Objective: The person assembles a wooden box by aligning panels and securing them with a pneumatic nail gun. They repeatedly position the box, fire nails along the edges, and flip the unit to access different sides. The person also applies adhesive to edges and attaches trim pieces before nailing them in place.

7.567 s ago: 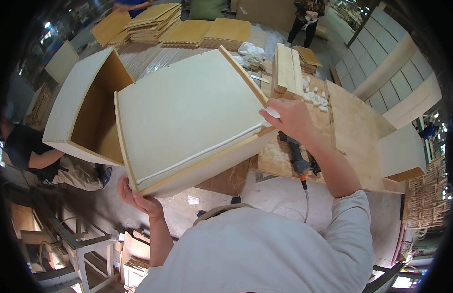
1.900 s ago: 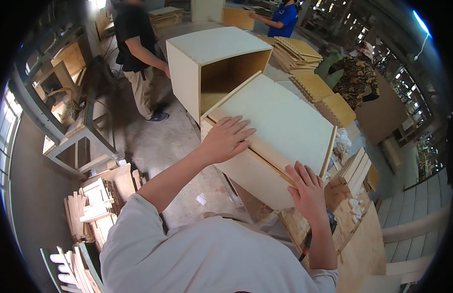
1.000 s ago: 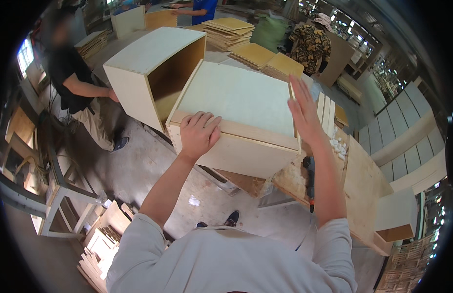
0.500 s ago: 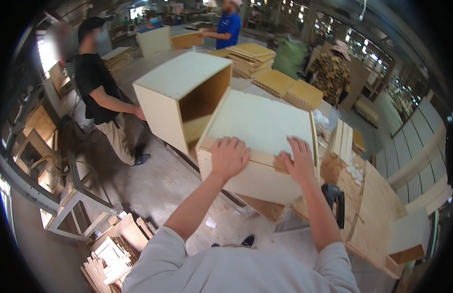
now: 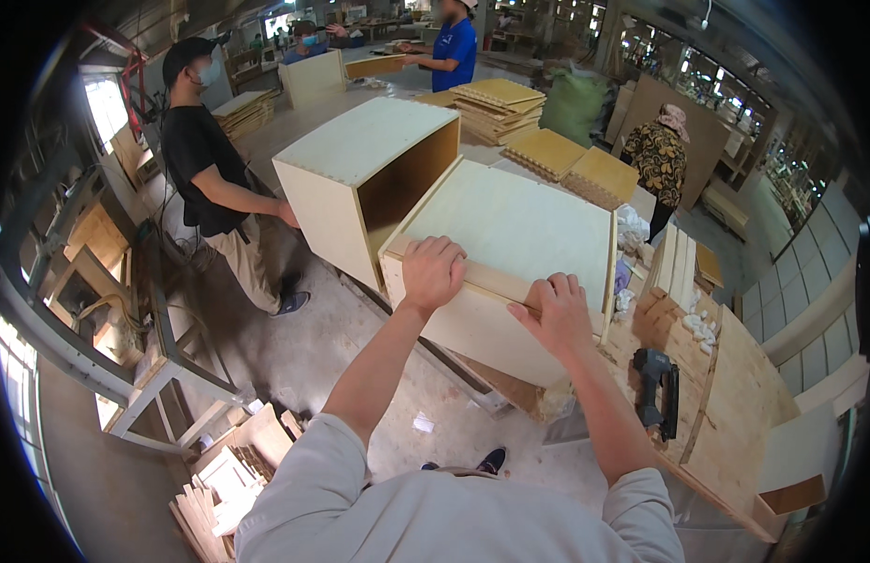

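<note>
A pale wooden box (image 5: pixel 519 220) lies in front of me with a flat panel facing up. Along its near top edge runs a narrow wooden strip (image 5: pixel 496 280). My left hand (image 5: pixel 435 272) is closed over the strip near its left end, fingers bent across it. Further right, my right hand (image 5: pixel 559 314) grips the same strip with curled fingers, its thumb pointing left. The undersides of both hands are hidden. Touching or nearly touching the box on the left is another wooden box (image 5: pixel 346 150), its open side toward mine.
A black nail gun (image 5: pixel 656 389) lies on the wooden bench (image 5: pixel 735 403) at right, near stacked wooden bars (image 5: pixel 669 267) and white cloth scraps (image 5: pixel 699 328). Yellowish panels (image 5: pixel 496 108) are stacked beyond. A co-worker in black (image 5: pixel 210 155) stands left, one hand at the other box.
My right hand has gone from spread fingers to curled ones on the strip. The whole view has shifted slightly, and the boxes appear a little further right.
</note>
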A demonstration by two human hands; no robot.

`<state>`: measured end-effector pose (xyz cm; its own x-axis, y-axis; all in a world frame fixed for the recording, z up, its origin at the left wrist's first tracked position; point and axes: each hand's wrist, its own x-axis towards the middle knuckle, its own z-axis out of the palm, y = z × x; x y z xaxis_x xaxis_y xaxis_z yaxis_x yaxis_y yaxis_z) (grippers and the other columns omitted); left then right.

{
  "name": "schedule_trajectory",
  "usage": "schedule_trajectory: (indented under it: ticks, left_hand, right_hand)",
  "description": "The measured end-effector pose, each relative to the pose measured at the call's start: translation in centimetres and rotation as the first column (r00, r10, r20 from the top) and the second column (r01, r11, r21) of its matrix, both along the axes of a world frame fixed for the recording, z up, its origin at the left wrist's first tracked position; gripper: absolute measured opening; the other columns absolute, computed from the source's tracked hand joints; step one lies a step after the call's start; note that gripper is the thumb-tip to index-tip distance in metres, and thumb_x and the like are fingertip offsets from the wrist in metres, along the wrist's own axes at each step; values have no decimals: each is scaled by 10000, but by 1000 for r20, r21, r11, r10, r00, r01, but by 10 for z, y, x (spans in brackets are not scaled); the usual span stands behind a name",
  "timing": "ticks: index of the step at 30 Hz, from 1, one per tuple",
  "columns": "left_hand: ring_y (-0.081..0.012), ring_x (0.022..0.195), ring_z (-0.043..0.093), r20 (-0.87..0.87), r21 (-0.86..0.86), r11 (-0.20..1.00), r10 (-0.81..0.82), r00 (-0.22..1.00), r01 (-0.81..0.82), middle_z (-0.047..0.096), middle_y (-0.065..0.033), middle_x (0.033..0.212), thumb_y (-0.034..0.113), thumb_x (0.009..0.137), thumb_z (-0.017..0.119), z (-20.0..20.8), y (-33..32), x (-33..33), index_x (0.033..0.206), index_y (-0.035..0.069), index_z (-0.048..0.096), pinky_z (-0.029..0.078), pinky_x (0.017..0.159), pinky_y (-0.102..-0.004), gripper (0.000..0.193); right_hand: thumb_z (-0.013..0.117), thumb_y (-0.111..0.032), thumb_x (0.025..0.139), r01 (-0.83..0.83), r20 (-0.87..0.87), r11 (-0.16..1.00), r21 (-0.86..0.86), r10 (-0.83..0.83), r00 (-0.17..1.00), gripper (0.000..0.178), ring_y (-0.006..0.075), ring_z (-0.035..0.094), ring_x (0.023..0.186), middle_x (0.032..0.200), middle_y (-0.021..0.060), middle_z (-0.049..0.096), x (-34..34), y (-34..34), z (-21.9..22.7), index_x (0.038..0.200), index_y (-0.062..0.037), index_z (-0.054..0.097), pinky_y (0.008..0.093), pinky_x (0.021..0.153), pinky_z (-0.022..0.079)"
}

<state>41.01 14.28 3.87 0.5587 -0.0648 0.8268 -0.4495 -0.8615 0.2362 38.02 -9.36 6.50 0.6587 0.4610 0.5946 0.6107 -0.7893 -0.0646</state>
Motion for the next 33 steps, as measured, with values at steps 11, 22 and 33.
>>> schedule_trajectory:
  ticks: [11, 22, 33]
  left_hand:
    - [-300, 1239, 400, -132, 28, 999, 23, 991, -20, 526, -106, 1250, 420, 931, 466, 96, -35, 41, 1168, 120, 588, 284, 1015, -515, 401]
    - [-352, 1395, 168, -586, 244, 964, 234, 776, -107, 274, -119, 1494, 538, 955, 303, 36, -39, 38, 1443, 185, 316, 147, 1110, -577, 602]
    - [-301, 1271, 383, -537, 283, 958, 196, 820, -44, 463, -96, 1348, 447, 934, 430, 30, -103, 13, 1279, 152, 524, 306, 1046, -517, 463]
  right_hand:
    - [662, -485, 778, 71, 27, 997, -40, -70, 997, 451, 279, 470, 864, 876, 106, 508, -2, -11, -2, 801, -44, 569, 411, 762, 376]
    - [719, -243, 766, -41, 57, 899, 436, 18, 998, 285, 302, 503, 1024, 1012, 108, 573, -5, -51, 5, 973, -65, 636, 415, 895, 385]
    - [625, -332, 765, 787, -552, 584, -201, -731, 401, 650, 416, 510, 1092, 1178, 258, 516, -66, -320, -152, 1299, -9, 443, 479, 950, 406]
